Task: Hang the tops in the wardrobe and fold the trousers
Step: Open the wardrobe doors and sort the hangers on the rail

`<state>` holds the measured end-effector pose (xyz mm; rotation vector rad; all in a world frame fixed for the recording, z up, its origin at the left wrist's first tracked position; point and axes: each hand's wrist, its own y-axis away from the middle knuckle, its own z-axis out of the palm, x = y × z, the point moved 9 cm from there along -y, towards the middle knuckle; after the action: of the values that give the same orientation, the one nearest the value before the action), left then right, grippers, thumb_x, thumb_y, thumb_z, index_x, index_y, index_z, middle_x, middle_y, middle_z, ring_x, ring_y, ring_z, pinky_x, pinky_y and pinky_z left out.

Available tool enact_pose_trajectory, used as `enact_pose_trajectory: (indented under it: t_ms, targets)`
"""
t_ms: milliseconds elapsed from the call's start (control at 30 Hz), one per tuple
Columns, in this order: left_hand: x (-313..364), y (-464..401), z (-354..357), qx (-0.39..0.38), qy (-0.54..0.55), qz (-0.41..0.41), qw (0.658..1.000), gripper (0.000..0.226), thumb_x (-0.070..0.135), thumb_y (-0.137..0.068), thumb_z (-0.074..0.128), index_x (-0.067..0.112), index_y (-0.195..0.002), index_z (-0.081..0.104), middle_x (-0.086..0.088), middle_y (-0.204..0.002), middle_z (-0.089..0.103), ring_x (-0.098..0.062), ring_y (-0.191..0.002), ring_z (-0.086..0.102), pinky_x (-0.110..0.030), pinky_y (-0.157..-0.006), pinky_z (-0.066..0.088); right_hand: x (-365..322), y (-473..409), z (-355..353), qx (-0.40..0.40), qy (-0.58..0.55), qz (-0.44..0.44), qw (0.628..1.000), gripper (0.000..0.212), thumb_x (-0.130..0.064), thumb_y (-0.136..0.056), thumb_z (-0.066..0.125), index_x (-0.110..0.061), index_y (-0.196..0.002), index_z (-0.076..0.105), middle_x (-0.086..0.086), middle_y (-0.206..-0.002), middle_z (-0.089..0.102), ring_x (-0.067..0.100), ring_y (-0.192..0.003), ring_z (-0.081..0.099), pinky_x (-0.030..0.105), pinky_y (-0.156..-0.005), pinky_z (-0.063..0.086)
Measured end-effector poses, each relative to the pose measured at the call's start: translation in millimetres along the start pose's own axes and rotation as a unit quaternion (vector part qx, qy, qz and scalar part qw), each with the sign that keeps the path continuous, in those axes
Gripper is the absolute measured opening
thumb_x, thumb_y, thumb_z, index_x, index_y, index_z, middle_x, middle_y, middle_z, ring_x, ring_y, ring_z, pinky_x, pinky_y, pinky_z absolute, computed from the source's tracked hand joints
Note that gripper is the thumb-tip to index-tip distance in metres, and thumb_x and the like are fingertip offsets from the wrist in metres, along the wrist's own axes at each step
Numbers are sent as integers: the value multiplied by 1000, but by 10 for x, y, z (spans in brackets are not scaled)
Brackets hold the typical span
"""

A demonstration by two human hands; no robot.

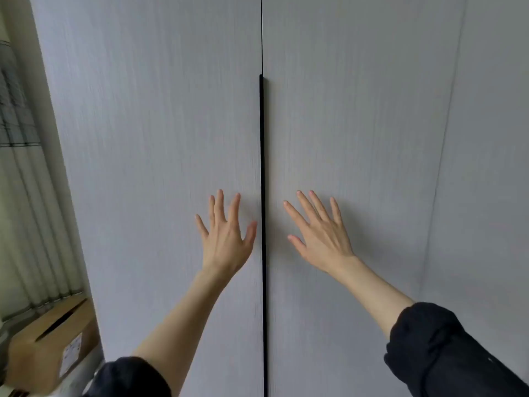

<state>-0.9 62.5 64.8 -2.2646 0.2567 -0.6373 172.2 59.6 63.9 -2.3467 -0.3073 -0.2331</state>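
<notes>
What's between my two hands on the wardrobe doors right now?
In the head view, the black handle strip along the seam between the doors runs between the left hand and the right hand; otherwise only bare door panel.

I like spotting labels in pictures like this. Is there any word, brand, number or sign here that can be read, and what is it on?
No text can be read.
White label on the cardboard box, lower left: dark print, too small and blurred to read.
Wardrobe doors: plain, no writing.
Black handle strip between them: no marking.
</notes>
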Motion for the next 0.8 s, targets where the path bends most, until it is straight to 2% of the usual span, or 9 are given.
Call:
enact_pose_trajectory:
  t_ms: [133, 267, 433, 600, 800]
  targets:
    - [73, -4, 345, -20, -94, 2, 995, 65, 46, -96, 38, 24, -150, 11, -6, -157, -13, -24, -143, -18, -56, -112, -5, 98, -88, 147, 44, 20, -34, 998, 69, -48, -91, 49, -26, -150, 20, 9, -158, 14, 29, -146, 9, 60, -112, 3]
    - [130, -70, 566, 5, -43, -29, 999, 62, 33, -96, 47, 26, -149, 14, -5, -157, -13, -25, -143, -18, -58, -112, 0, 201, -145, 336, 108, 46, -64, 991, 77, -50, -76, 68, -23, -143, 40, 11, -153, 28, 33, -141, 24, 67, -107, 16]
    - [253, -107, 590, 87, 44, -80, 992, 53, 10, -94, 49, 16, -143, 29, -9, -156, -3, -27, -144, -10, -52, -112, 7, 252, -156, 447, 195, 38, -99, 975, 85, -52, -69, 73, -24, -142, 41, 10, -151, 33, 32, -139, 30, 69, -104, 14]
    - [294, -127, 536, 120, 90, -103, 983, 43, -5, -87, 48, 8, -127, 42, -10, -153, 8, -30, -144, 0, -54, -113, 16, 243, -175, 512, 193, 28, -95, 976, 84, -56, -71, 69, -25, -143, 39, 8, -152, 31, 30, -140, 30, 68, -104, 12]
    - [334, -84, 505, 134, 83, -132, 979, 42, -10, -84, 45, 5, -122, 42, -11, -153, 9, -29, -144, 5, -52, -111, 19, 247, -165, 489, 165, 2, -93, 982, 81, -51, -71, 71, -25, -141, 42, 7, -152, 32, 29, -140, 29, 67, -106, 12]
